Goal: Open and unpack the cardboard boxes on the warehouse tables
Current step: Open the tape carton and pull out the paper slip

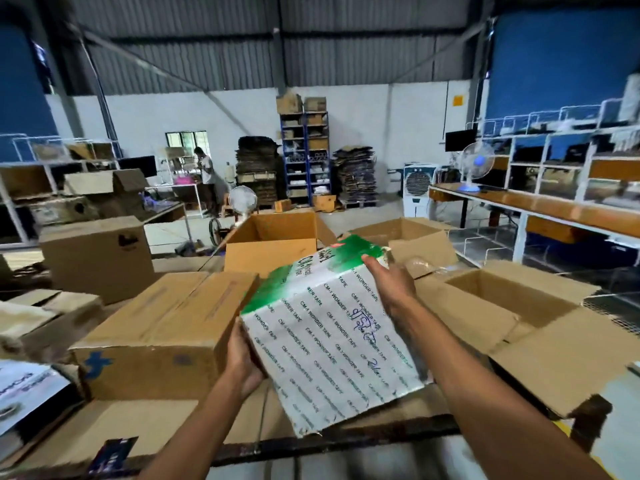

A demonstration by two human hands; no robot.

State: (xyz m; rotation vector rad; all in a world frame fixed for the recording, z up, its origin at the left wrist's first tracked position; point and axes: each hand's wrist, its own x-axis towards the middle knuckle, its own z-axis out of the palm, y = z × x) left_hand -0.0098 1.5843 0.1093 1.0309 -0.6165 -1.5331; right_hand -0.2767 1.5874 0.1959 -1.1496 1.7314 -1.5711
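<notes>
Head view, white-and-green printed box (pixel 329 341), tilted, left hand (pixel 242 362), right hand (pixel 391 289)

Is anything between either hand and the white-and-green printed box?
No. The left hand grips the white-and-green printed cardboard box at its near-left edge, the right hand at its far-right edge; both touch it directly.

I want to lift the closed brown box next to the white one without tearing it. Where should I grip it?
Probably by its two short ends, low down, one hand from each side. The closed brown box lies flat with its flaps taped along the top, so the top offers no edge. The left hand and right hand hold the white-and-green box.
</notes>
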